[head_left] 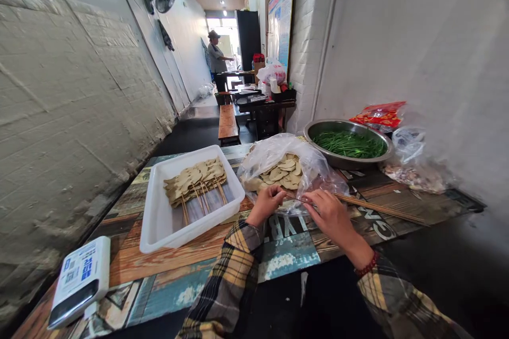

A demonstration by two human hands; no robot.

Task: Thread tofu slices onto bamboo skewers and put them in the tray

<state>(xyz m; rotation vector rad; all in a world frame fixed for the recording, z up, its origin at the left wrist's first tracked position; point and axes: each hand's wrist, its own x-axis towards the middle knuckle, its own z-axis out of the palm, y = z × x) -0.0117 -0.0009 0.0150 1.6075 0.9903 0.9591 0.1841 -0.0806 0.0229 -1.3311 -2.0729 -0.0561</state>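
Note:
A thin skewer (293, 198) spans the gap between my two hands, just in front of an open clear plastic bag (274, 145). My left hand (267, 204) pinches it at one end, fingers closed. Toward its other end, the fingers of my right hand (328, 214) are closed on it too. Flat beige slices (287, 169) lie heaped in the bag; what they are made of I cannot tell. To the left, a white plastic tray (155, 222) holds several skewered stacks of similar slices (194, 177). Loose bamboo skewers (382, 209) lie beside my right hand.
A steel basin (345, 164) of long green vegetables (350, 143) stands behind right, beside a red package (379, 114) and plastic bags (409, 159). A white scale-like device (81, 280) sits front left. Farther back are a bench (228, 123), tables and a standing person (217, 58).

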